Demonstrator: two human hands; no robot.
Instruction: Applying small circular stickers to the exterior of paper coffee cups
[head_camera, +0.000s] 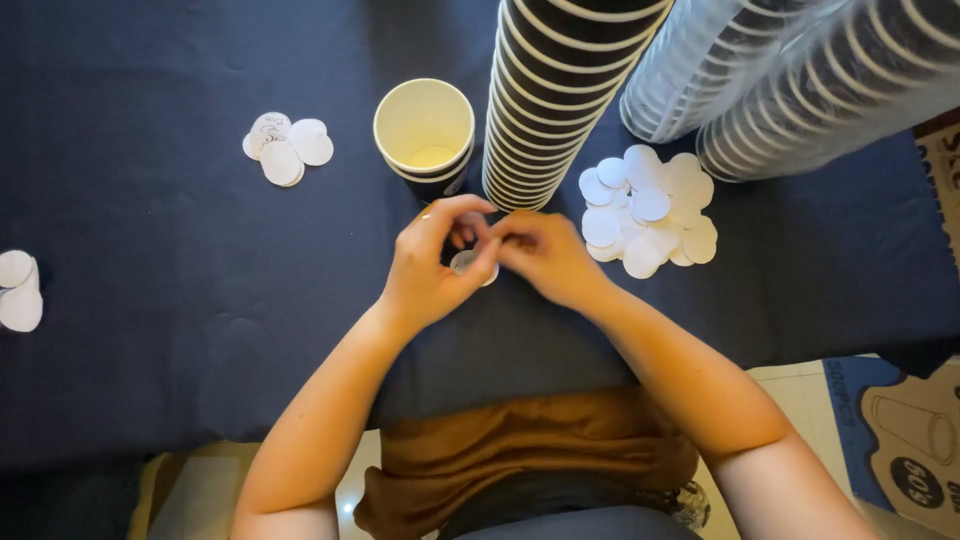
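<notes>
My left hand (432, 268) and my right hand (543, 256) meet over the dark blue tablecloth (160, 220), fingertips together on a small round white sticker (466, 262). Both hands pinch it between them. Just beyond the hands stands an open black paper cup (425, 135) with a cream inside. A tall stack of black paper cups (552, 95) with white rims leans beside it.
A pile of several round white stickers (650, 212) lies right of my hands. Smaller piles of stickers lie at the far left (287, 148) and the left edge (18, 292). Two sleeves of clear lids (770, 85) lie at the back right. A cardboard box (910, 440) sits lower right.
</notes>
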